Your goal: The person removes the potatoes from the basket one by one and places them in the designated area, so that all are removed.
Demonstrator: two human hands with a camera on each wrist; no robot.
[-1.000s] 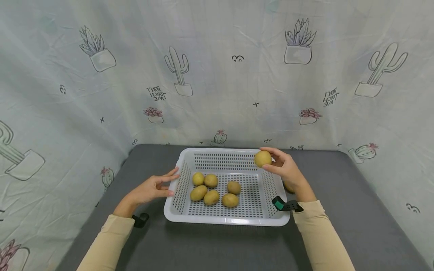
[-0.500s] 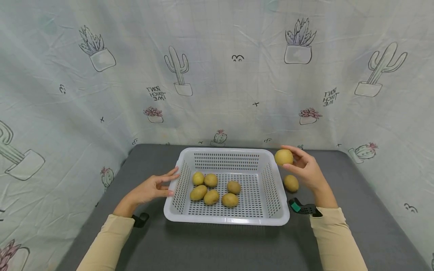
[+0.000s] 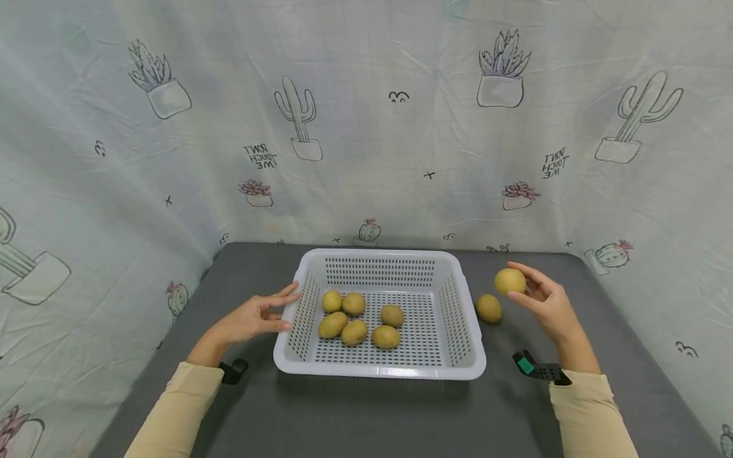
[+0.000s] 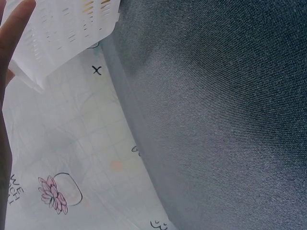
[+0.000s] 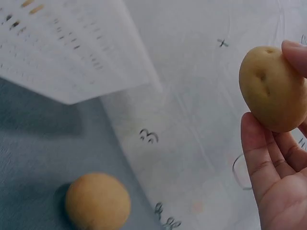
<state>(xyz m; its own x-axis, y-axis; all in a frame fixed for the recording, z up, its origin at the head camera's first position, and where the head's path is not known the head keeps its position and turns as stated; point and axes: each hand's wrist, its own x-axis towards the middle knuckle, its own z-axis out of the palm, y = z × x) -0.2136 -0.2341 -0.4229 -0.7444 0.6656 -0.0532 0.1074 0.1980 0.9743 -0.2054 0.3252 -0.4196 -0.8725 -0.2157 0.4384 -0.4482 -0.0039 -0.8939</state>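
My right hand [image 3: 546, 308] holds a yellow potato [image 3: 509, 282] between thumb and fingertips, raised to the right of the basket. In the right wrist view the held potato [image 5: 273, 88] shows small eyes in its skin. Another potato [image 3: 488, 308] lies on the table beside the basket's right wall. My left hand [image 3: 249, 318] rests its fairly straight fingers against the left rim of a white perforated plastic basket [image 3: 378, 372]. Inside the basket, toward the left and middle, lie several potatoes [image 3: 354, 332]. The left wrist view shows one finger [image 4: 17, 26] beside the basket wall.
A dark grey cloth-covered table [image 3: 366, 416] carries everything. Behind it and at both sides hangs a pale curtain [image 3: 355, 127] printed with cactus drawings. Black straps [image 3: 541, 369] sit round both wrists.
My right hand has carried the potato from above the basket's right end out to the right, past its rim. The potato on the table has come into sight. My left hand stays put.
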